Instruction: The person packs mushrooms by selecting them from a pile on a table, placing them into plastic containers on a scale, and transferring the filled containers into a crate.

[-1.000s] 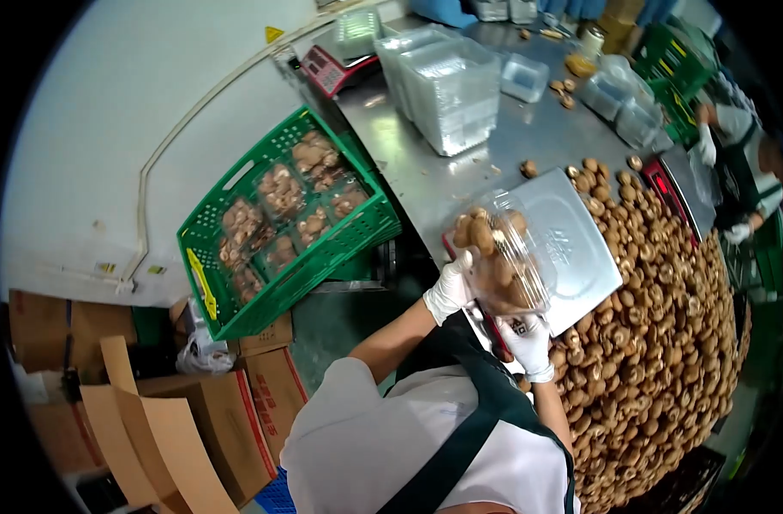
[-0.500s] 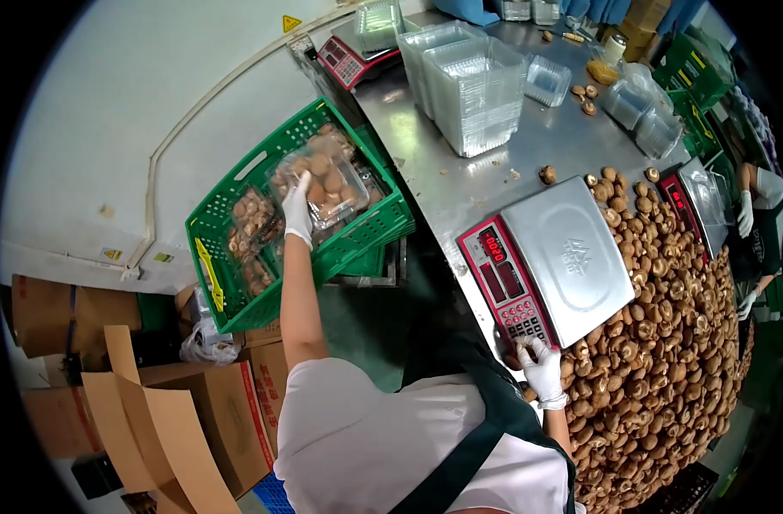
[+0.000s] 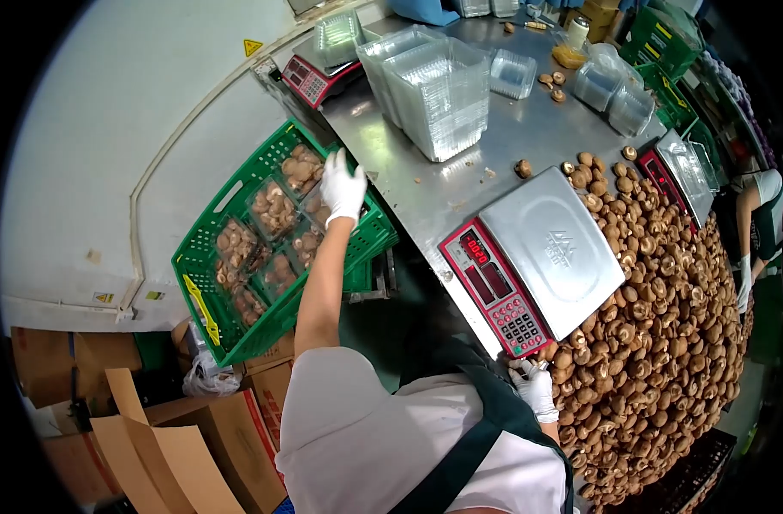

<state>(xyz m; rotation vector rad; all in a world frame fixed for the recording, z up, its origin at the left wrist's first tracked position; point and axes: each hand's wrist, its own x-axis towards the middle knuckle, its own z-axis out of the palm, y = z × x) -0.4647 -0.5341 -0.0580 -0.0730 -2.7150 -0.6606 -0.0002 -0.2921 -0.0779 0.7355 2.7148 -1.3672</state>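
Over the left-hand green perforated plastic crate (image 3: 271,332) holding clear mushroom-filled trays (image 3: 273,208), the white-gloved left hand (image 3: 343,188), hold unclear, seems at a placing step calling for clean release, the white-gloved right hand's (image 3: 535,390) grip indiscernible.

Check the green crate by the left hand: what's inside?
Clear trays of mushrooms, with a yellow strip at one end of the green crate. The left hand covers part of the right side. Whatever lies under the trays is hidden.
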